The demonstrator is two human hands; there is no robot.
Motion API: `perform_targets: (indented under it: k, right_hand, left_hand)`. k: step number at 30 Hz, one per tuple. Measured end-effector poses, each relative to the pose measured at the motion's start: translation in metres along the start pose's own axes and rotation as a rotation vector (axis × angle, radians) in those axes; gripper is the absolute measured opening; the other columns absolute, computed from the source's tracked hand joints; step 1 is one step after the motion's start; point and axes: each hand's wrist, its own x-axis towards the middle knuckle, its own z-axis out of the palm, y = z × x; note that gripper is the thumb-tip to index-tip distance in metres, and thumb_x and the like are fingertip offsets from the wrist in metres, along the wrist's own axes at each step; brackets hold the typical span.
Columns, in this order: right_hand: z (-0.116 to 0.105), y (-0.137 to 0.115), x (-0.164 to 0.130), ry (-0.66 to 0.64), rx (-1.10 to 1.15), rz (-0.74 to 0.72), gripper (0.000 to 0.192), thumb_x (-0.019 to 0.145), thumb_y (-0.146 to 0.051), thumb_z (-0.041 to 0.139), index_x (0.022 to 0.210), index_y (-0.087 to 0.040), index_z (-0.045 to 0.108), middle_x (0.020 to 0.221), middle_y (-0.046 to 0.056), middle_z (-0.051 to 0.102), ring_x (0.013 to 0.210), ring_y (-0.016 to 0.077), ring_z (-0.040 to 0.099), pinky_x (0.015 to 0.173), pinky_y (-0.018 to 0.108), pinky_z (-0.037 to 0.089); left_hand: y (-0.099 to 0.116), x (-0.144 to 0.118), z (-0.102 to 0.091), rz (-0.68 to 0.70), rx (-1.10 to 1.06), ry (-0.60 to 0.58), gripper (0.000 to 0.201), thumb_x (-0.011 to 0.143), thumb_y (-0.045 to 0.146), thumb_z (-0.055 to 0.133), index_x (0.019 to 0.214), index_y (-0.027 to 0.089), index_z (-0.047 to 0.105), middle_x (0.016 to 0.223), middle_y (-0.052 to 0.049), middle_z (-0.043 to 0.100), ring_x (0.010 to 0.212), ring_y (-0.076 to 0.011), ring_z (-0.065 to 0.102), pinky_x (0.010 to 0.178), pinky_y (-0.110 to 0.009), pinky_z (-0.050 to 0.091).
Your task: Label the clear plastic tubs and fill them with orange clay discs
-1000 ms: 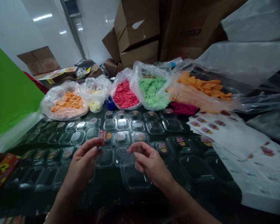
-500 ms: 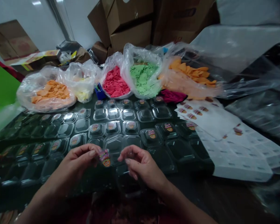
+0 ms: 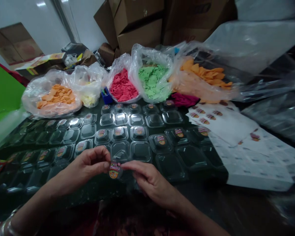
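My left hand (image 3: 94,163) pinches a small printed sticker (image 3: 114,171) with a cartoon face and purple lettering. From the other side, the fingertips of my right hand (image 3: 148,180) touch the sticker's right edge; those fingers are stretched out, with the thumb apart below. Just beyond my hands lies an open clear plastic container (image 3: 120,151), with another clear container (image 3: 141,151) beside it. A closed container (image 3: 161,141) to the right bears the same kind of sticker on its lid. Dim light hides what lies directly under my hands.
Rows of clear containers cover the dark table. Behind them stand plastic bags of orange pieces (image 3: 56,96), pink pieces (image 3: 123,86) and green pieces (image 3: 152,80). Sticker sheets (image 3: 250,157) lie at right, near a magenta cloth (image 3: 184,99). A blue tape dispenser (image 3: 106,96) sits between bags.
My right hand has moved left, and its fingertips now meet the sticker. My left hand, still pinching the sticker, has shifted slightly right. The camera view has shifted a little.
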Motion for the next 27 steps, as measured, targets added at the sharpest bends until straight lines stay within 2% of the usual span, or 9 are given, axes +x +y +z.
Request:
perform_targets:
  k: [3, 5, 9, 12, 15, 17, 19, 22, 27]
  right_hand:
    - [-0.002, -0.002, 0.000, -0.090, 0.080, -0.005, 0.025, 0.084, -0.023, 0.060, 0.106, -0.024, 0.070, 0.109, 0.004, 0.064, 0.087, 0.0178, 0.059, 0.065, 0.025, 0.043]
    - [-0.002, -0.002, 0.001, -0.114, 0.184, 0.035, 0.026, 0.079, -0.039, 0.068, 0.098, -0.021, 0.072, 0.108, 0.005, 0.064, 0.083, 0.0180, 0.058, 0.060, 0.025, 0.040]
    - [0.002, -0.005, 0.003, -0.149, 0.216, 0.049, 0.031, 0.087, -0.044, 0.059, 0.084, -0.017, 0.072, 0.092, 0.006, 0.062, 0.084, 0.0190, 0.056, 0.073, 0.029, 0.042]
    - [0.004, -0.004, 0.003, -0.116, 0.229, 0.074, 0.033, 0.091, -0.042, 0.054, 0.081, -0.016, 0.072, 0.084, 0.005, 0.061, 0.078, 0.0175, 0.055, 0.071, 0.028, 0.042]
    - [0.005, 0.001, 0.000, 0.069, 0.297, 0.169, 0.032, 0.090, -0.044, 0.056, 0.082, -0.017, 0.072, 0.075, 0.002, 0.059, 0.064, 0.0129, 0.051, 0.057, 0.023, 0.039]
    - [0.004, 0.006, -0.002, 0.214, 0.325, 0.218, 0.035, 0.090, -0.047, 0.056, 0.081, -0.017, 0.070, 0.057, -0.003, 0.048, 0.048, 0.0086, 0.041, 0.044, 0.020, 0.030]
    - [0.003, 0.009, -0.002, 0.302, 0.318, 0.209, 0.037, 0.090, -0.050, 0.055, 0.081, -0.017, 0.069, 0.052, -0.005, 0.042, 0.041, 0.0063, 0.033, 0.039, 0.020, 0.023]
    - [0.003, 0.011, 0.001, 0.347, 0.237, 0.138, 0.034, 0.091, -0.047, 0.055, 0.085, -0.018, 0.071, 0.072, 0.001, 0.057, 0.045, 0.0065, 0.040, 0.040, 0.020, 0.028]
    - [0.006, 0.009, 0.004, 0.350, 0.081, 0.011, 0.023, 0.093, -0.033, 0.054, 0.087, -0.023, 0.073, 0.093, 0.005, 0.064, 0.086, 0.0189, 0.060, 0.074, 0.029, 0.048]
  left_hand:
    - [0.010, 0.004, 0.005, 0.048, 0.322, -0.135, 0.007, 0.082, 0.024, 0.057, 0.078, 0.020, 0.062, 0.071, -0.001, 0.060, 0.065, -0.0144, 0.052, 0.058, -0.023, 0.040]
    - [0.019, 0.007, 0.010, 0.071, 0.544, -0.240, 0.011, 0.083, 0.020, 0.052, 0.078, 0.021, 0.061, 0.068, 0.000, 0.061, 0.062, -0.0138, 0.053, 0.055, -0.022, 0.037]
    - [0.033, 0.017, 0.021, 0.163, 0.694, -0.361, 0.016, 0.083, 0.018, 0.053, 0.075, 0.022, 0.066, 0.064, 0.000, 0.065, 0.055, -0.0140, 0.056, 0.050, -0.022, 0.035]
    - [0.039, 0.025, 0.017, 0.291, 0.566, -0.181, 0.008, 0.074, 0.018, 0.067, 0.076, 0.024, 0.072, 0.064, -0.001, 0.067, 0.056, -0.0150, 0.057, 0.053, -0.022, 0.038]
    - [0.039, 0.024, 0.007, 0.369, 0.405, 0.244, 0.023, 0.066, 0.023, 0.076, 0.088, 0.025, 0.074, 0.069, -0.001, 0.069, 0.060, -0.0154, 0.058, 0.056, -0.022, 0.042]
    - [0.031, 0.018, 0.007, 0.332, 0.300, 0.448, 0.018, 0.066, 0.026, 0.076, 0.084, 0.023, 0.075, 0.070, -0.002, 0.069, 0.061, -0.0150, 0.058, 0.055, -0.021, 0.043]
    - [0.013, 0.012, 0.017, 0.214, 0.161, 0.502, 0.015, 0.064, 0.029, 0.077, 0.077, 0.022, 0.076, 0.070, -0.003, 0.070, 0.063, -0.0158, 0.059, 0.056, -0.021, 0.045]
    - [-0.019, 0.008, 0.044, 0.046, -0.057, 0.412, 0.026, 0.061, 0.030, 0.080, 0.085, 0.022, 0.076, 0.072, -0.004, 0.070, 0.064, -0.0172, 0.060, 0.056, -0.023, 0.048]
    - [-0.040, 0.013, 0.079, 0.077, -0.223, 0.470, 0.013, 0.066, 0.030, 0.076, 0.075, 0.021, 0.073, 0.066, 0.000, 0.065, 0.056, -0.0115, 0.051, 0.053, -0.021, 0.043]
